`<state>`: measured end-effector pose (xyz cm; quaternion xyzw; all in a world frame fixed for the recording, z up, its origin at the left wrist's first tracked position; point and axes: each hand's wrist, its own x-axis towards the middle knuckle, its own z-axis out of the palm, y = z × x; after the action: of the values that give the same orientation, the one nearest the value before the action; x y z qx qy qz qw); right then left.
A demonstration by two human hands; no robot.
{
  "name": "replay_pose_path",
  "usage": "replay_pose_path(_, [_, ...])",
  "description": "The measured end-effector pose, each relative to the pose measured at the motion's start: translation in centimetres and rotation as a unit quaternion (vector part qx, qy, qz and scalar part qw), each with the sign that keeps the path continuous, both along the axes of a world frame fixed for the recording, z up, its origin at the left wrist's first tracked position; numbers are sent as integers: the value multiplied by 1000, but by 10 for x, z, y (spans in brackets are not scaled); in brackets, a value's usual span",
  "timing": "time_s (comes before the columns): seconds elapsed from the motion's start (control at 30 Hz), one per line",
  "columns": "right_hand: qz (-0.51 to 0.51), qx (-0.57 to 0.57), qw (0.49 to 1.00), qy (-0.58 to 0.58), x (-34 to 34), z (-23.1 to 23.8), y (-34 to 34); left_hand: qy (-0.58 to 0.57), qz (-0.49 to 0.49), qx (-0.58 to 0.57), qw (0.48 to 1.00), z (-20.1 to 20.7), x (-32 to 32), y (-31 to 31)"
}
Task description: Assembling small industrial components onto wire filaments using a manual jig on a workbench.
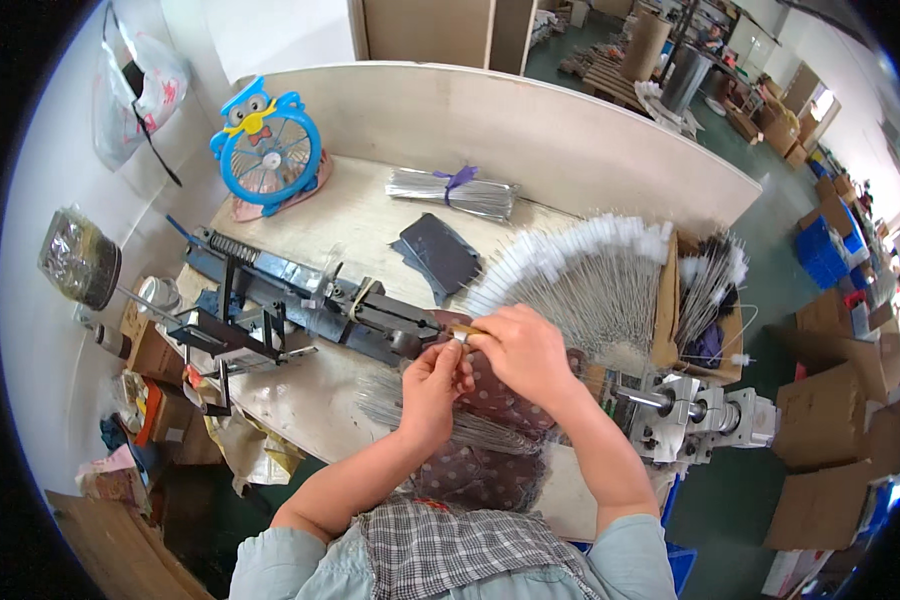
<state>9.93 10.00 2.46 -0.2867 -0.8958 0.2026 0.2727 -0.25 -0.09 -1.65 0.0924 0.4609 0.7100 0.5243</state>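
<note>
My left hand (pixel 432 390) and my right hand (pixel 525 352) meet in front of a dark metal bench fixture (pixel 395 315). Between their fingertips is a small tan and white piece (pixel 463 332), its kind too small to make out. Both hands are closed in a pinch on it, close to the end of the fixture. Under the hands lie a brown spotted cloth (pixel 495 390) and a bunch of thin metal wires (pixel 380 400). Right of my right hand, many thin wire brushes with white tips (pixel 580 275) are fanned out on the worktable.
Farther back are a wire bundle with a purple tie (pixel 452 192), dark flat sheets (pixel 437 255) and a blue owl-shaped fan (pixel 270 150). A cardboard box of brushes (pixel 705 310) and a metal shaft mechanism (pixel 700 412) stand right. A crank frame (pixel 232 335) is left.
</note>
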Motion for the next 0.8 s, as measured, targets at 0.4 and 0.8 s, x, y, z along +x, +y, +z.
replay_pose_path(0.4, [-46,-1,999,-23,-7,10,-22,-52,-9,29,998,0,-7,-3])
replay_pose_path(0.8, [-43,168,984,51,-1,-2,-33,-90,59,63,992,-4,6,-3])
